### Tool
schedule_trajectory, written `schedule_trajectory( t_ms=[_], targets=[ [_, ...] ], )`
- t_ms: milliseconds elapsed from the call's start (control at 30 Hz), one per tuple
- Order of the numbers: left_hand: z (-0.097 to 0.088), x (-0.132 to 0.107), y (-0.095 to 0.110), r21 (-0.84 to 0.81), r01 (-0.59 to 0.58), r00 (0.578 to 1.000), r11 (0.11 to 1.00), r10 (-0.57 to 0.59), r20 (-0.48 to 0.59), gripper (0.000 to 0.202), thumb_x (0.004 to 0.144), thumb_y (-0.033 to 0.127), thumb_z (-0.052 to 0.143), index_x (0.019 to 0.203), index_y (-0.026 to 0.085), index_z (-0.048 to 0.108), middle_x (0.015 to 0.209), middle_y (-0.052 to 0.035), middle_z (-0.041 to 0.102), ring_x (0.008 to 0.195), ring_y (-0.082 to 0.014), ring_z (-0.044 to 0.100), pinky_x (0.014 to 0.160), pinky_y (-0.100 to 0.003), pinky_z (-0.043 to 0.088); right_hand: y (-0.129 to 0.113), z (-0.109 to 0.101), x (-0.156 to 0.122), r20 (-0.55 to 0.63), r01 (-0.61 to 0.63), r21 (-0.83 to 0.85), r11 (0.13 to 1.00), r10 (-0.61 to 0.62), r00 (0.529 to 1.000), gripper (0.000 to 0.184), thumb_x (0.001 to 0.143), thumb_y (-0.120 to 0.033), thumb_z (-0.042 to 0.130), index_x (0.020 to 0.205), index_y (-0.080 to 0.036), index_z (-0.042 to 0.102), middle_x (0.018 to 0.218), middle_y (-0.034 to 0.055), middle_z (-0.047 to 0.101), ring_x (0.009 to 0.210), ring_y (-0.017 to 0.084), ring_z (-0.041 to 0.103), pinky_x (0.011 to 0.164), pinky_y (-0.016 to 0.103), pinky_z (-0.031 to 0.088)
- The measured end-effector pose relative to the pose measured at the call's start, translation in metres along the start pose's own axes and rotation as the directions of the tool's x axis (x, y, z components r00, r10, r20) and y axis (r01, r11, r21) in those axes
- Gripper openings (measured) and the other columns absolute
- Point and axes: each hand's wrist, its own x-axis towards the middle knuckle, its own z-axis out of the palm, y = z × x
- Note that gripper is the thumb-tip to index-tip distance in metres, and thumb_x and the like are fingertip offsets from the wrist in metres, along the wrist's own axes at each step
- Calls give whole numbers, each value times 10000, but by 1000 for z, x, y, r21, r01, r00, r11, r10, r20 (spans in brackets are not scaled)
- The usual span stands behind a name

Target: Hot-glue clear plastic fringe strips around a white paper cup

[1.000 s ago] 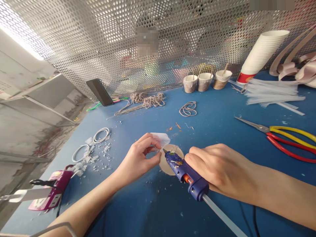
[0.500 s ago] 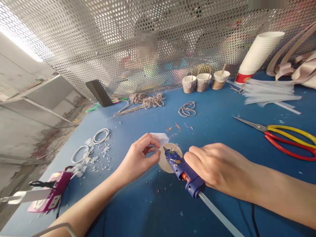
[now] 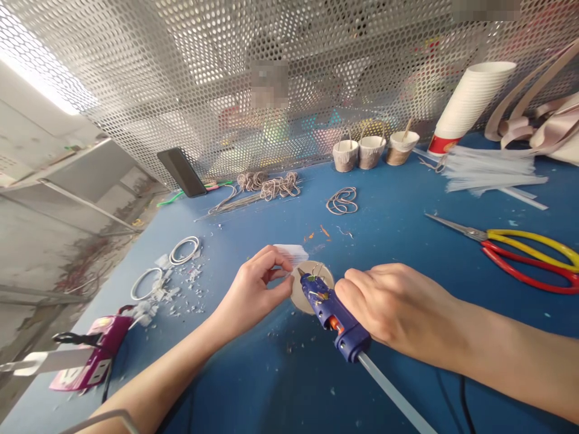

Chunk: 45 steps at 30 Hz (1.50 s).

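Note:
My left hand [image 3: 257, 289] has its thumb and forefinger pinched at the left edge of a round beige disc [image 3: 301, 295]. From behind those fingers shows a white, finely striped strip [image 3: 292, 253], which they seem to hold against the disc. My right hand [image 3: 389, 304] is wrapped round a dark blue glue gun [image 3: 337, 322]. Its nozzle points up and left over the disc, close to my left fingertips; whether it touches cannot be made out. A long clear glue stick [image 3: 393, 392] sticks out of the gun's back end.
Red-and-yellow-handled scissors [image 3: 488, 238] lie at right, below translucent strips [image 3: 493, 169] and stacked paper cups [image 3: 474, 102]. Three small cup baskets [image 3: 371, 152] stand at the back. Cord bundles [image 3: 275, 185], a phone [image 3: 182, 173], white rings [image 3: 184, 250] and a purple power strip [image 3: 93, 355] are leftward.
The glue gun and my right hand have shifted very slightly left. My left hand stays pinched at the disc's edge.

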Motion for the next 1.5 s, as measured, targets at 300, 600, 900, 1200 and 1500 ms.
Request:
schedule_trajectory(
  t_ms=[300,600,900,1200,1500],
  targets=[
    [1,-1,2,33,7,1000,999,-7,-7,49,781,150,553,751,188,561,883,-47,585,852,-161,569,759,-318,527,-2,-2,-2,5,-25,-39,999,25,1000,268,686,53,418,650,-211,390,554,-16,438,443,135,399,441,284,181],
    [2,-1,6,110,-8,1000,994,10,-20,62,801,154,535,755,185,563,864,-31,583,858,-150,576,749,-290,514,-3,1,-3,8,-36,-72,997,37,999,275,706,49,422,658,-219,382,559,-9,440,446,146,392,434,293,171],
    [4,-1,8,182,-2,999,983,8,-35,75,814,197,555,742,182,566,829,-25,601,778,-139,565,672,-271,487,-7,0,-3,-10,-75,-96,993,74,997,270,736,41,431,660,-217,399,563,-11,432,442,145,375,434,298,157],
    [8,-3,12,210,-26,998,977,37,-45,72,775,145,542,715,183,549,771,-8,570,706,-124,544,639,-263,486,-9,2,-7,59,-110,-89,990,116,992,260,775,17,459,675,-216,401,572,-11,445,434,137,371,437,294,167],
    [9,-5,11,227,-13,999,974,23,-40,78,787,147,532,723,188,547,774,-14,573,721,-133,531,626,-261,459,-12,3,-6,89,-73,-115,991,84,992,247,735,30,490,685,-201,416,588,-5,443,470,151,432,426,277,160]
  ],
)
